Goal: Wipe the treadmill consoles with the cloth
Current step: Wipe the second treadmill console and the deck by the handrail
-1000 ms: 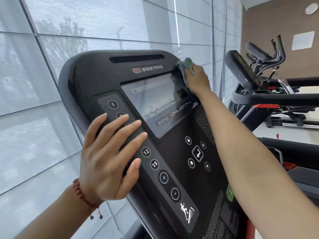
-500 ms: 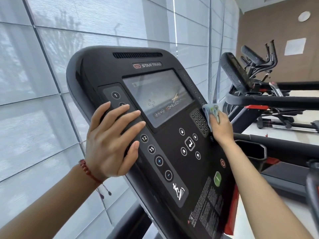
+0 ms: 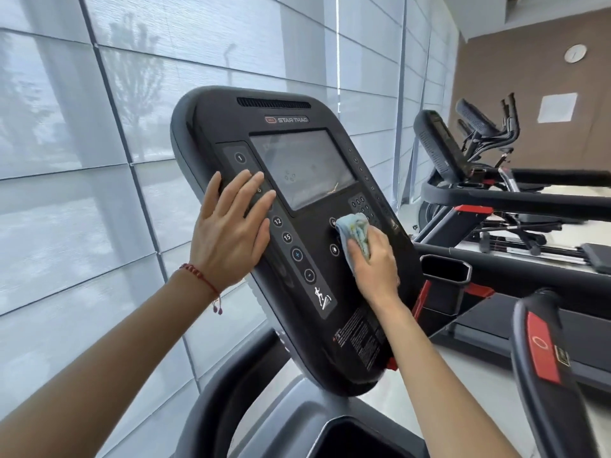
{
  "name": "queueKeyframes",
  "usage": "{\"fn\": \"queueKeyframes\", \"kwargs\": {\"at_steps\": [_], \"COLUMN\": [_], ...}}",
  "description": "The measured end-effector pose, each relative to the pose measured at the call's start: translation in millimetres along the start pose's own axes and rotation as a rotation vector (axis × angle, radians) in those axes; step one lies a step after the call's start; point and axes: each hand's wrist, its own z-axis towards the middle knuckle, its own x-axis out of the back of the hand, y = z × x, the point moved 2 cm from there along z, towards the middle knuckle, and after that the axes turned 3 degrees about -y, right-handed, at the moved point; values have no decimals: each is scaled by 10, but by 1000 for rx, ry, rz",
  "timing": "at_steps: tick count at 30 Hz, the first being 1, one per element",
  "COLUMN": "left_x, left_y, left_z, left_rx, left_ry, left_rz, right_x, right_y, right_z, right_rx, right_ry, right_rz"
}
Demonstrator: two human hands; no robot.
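Note:
A black Star Trac treadmill console [image 3: 218, 114] fills the middle of the view, tilted, with a screen [image 3: 304, 166] and button columns. My right hand [image 3: 373, 266] presses a light blue cloth [image 3: 355, 234] against the centre button area below the screen. My left hand [image 3: 231, 229] lies flat, fingers apart, on the left button strip, bracing the console. A red bead bracelet sits on my left wrist.
A second treadmill console [image 3: 436, 143] and its handrail [image 3: 515, 200] stand to the right, with more machines behind. A handlebar with a red pad [image 3: 542, 352] is near at lower right. Window blinds [image 3: 82, 160] close off the left. A cup holder tray [image 3: 357, 438] lies below.
My right hand has carried the cloth from the console's top right corner down its right edge to the centre buttons. The view has pulled back. My left hand stays on the left strip.

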Motion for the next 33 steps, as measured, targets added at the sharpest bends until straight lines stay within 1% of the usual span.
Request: {"fn": "queueKeyframes", "kwargs": {"at_steps": [3, 5, 12, 15, 20, 23, 28, 33], "left_x": [76, 149, 556, 770, 1094, 1335, 1727, 2044], "left_y": [126, 213, 476, 556, 611, 601, 576, 668], "left_z": [-189, -328, -922, -1195, -1585, -1838, -2334, -2829], "left_rx": [150, 216, 332, 379, 386, 402, 391, 354], "left_ry": [-39, -65, -114, -160, -228, -247, -296, -378], "left_rz": [-69, -112, -140, -146, -152, -171, -222, -299], "right_x": [29, 59, 159, 194, 279, 369, 414, 463], "right_y": [-89, -124, -286, -415, -738, -1003, -1385, -1602], "right_z": [-177, -303, -736, -943, -1259, -1477, -2130, -2926], "right_rx": [26, 44, 104, 124, 213, 258, 260, 236], "right_ry": [-22, -37, -101, -136, -208, -210, -226, -285], "right_rz": [14, 21, 33, 33, 22, 31, -11, -35]}}
